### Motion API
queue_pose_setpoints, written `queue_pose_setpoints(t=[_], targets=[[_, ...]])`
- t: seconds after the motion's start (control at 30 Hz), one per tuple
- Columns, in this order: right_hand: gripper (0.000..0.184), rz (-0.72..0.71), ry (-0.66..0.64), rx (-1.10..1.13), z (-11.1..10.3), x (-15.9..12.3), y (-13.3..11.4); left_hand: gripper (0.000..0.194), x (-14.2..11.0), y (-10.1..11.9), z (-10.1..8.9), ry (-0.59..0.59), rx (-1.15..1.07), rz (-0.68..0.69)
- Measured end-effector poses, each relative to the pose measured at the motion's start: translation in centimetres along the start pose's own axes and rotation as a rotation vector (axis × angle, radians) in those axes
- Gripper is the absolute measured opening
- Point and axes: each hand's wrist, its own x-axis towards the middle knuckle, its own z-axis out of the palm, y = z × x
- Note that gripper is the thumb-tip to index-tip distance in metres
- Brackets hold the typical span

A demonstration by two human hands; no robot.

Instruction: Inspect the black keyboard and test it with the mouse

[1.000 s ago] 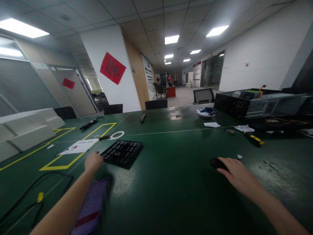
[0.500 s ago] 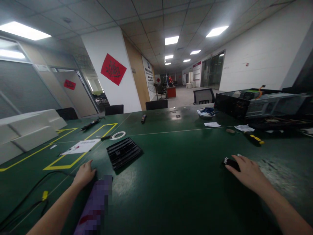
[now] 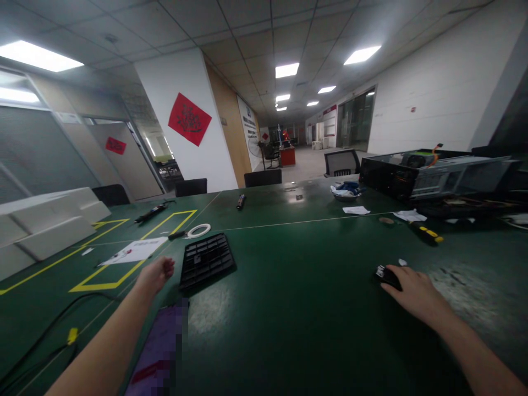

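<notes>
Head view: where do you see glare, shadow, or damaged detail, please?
Head view: the ceiling lights glare white, and the far part of the green table shines; same view: a soft shadow darkens the table below the right hand; same view: the purple item is blocky with pixelation.

White ceiling panels [image 3: 287,70] glare in an otherwise dim scene, glinting far across the green tabletop [image 3: 289,286]; soft shadow darkens below the right hand [image 3: 414,289], and wide-angle stretch distorts the edges.
</notes>
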Motion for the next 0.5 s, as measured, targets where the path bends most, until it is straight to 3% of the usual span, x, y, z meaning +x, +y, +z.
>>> queue_pose_setpoints(t=[0.13,0.23,0.37,0.5], targets=[[0.055,0.010,-0.034,-0.005,-0.6,-0.2,-0.4,0.017,0.6,2.5,2.1,-0.251,0.152,0.163],[0.054,0.020,-0.054,0.013,-1.1,-0.4,-0.8,0.025,0.9,3.8,2.9,-0.374,0.281,0.265],[0.053,0.034,-0.060,0.004,-1.6,-0.6,-1.4,0.019,1.3,4.9,3.2,-0.462,0.434,0.320],[0.052,0.032,-0.056,0.016,-1.9,-0.8,-1.7,0.007,1.1,5.3,3.0,-0.472,0.534,0.347]])
